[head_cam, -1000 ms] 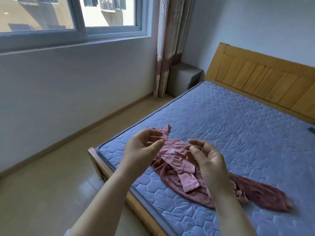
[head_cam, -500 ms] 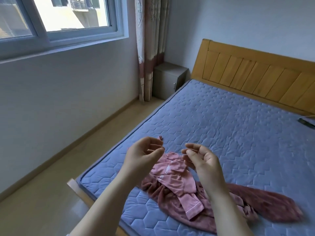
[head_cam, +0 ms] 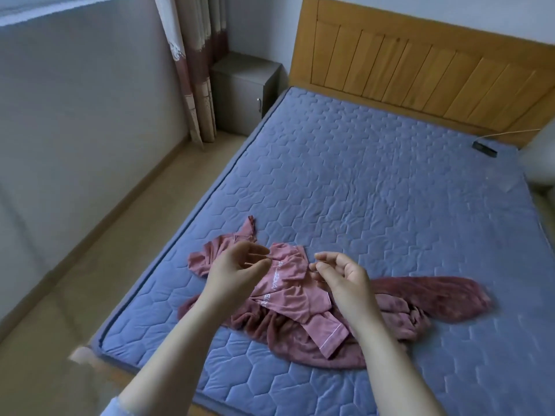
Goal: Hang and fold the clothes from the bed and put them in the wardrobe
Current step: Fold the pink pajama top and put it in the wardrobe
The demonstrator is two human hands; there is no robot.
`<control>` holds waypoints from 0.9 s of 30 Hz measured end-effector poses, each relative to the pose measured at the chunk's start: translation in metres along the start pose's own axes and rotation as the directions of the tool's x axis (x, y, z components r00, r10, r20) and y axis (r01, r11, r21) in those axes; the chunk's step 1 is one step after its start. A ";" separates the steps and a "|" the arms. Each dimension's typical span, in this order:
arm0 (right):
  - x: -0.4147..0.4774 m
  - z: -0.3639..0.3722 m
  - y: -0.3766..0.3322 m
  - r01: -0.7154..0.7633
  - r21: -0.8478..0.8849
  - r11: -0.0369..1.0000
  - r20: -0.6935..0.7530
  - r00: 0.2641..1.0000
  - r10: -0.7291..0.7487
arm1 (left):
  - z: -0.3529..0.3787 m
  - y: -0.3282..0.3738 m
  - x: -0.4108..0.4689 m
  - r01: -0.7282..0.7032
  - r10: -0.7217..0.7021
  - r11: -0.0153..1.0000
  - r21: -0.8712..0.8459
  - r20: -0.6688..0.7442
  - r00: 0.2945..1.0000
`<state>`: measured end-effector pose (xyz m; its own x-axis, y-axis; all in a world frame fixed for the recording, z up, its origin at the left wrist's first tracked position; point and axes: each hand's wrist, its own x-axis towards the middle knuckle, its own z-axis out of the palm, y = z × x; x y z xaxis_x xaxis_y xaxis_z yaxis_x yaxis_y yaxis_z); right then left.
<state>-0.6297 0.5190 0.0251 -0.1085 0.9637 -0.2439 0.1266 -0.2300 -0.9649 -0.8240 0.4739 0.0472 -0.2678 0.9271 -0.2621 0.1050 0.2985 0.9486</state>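
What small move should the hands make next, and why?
Probably lower both hands and grip the pink pajama top: it lies uppermost on the maroon garment, unfolded, and the left hand and right hand hover over it, holding no cloth.

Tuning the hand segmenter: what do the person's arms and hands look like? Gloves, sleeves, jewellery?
Both bare: left hand and right hand show no gloves, rings or watch. Forearms uncovered. A pale sleeve edge shows on the left arm at the frame bottom; none on the right.
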 end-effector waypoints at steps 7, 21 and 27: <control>0.020 0.005 0.074 -0.236 -0.098 0.967 -0.157 0.963 0.219 | 0.000 -0.065 0.060 0.118 -0.143 0.968 0.222 0.099 0.985; 0.091 0.005 0.229 -0.566 -0.221 0.794 -0.241 0.821 0.518 | 0.027 -0.208 0.133 0.269 -0.392 0.804 0.531 0.132 0.910; 0.127 0.004 0.280 -0.656 -0.309 0.689 -0.230 0.755 0.615 | 0.049 -0.251 0.160 0.272 -0.429 0.763 0.587 0.143 0.892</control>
<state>-0.6119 0.5764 -0.2767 0.2230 0.6170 -0.7547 0.4635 -0.7482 -0.4747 -0.8460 0.5583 -0.2411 -0.1468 0.7314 -0.6659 0.5689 0.6132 0.5481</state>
